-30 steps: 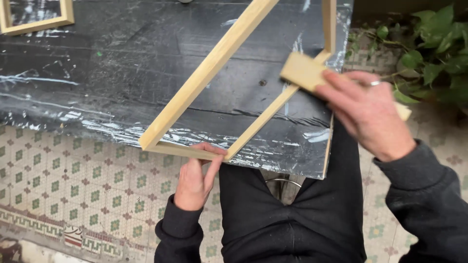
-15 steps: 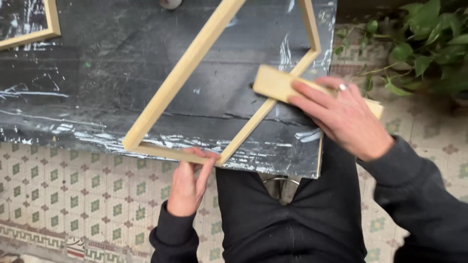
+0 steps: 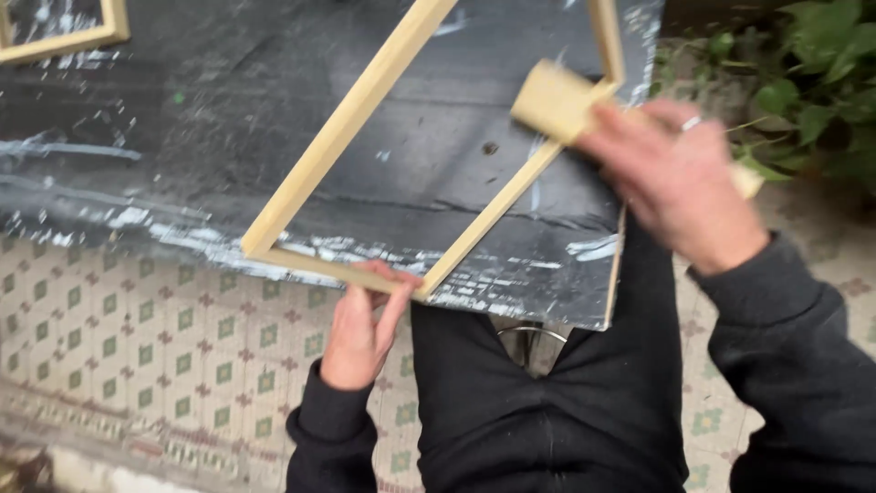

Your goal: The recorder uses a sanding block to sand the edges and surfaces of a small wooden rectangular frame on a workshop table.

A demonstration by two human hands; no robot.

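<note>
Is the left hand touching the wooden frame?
Touching. The head view shows the left hand gripping the wooden frame at its near corner, fingers over the bar.

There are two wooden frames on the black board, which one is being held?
The large wooden frame in the middle: the left hand grips its near rail. The other frame lies untouched at the far left corner.

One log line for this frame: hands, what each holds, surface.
left hand: grips near edge of wooden frame | right hand: presses sanding block on frame's right rail, blurred | surface: black board
</note>
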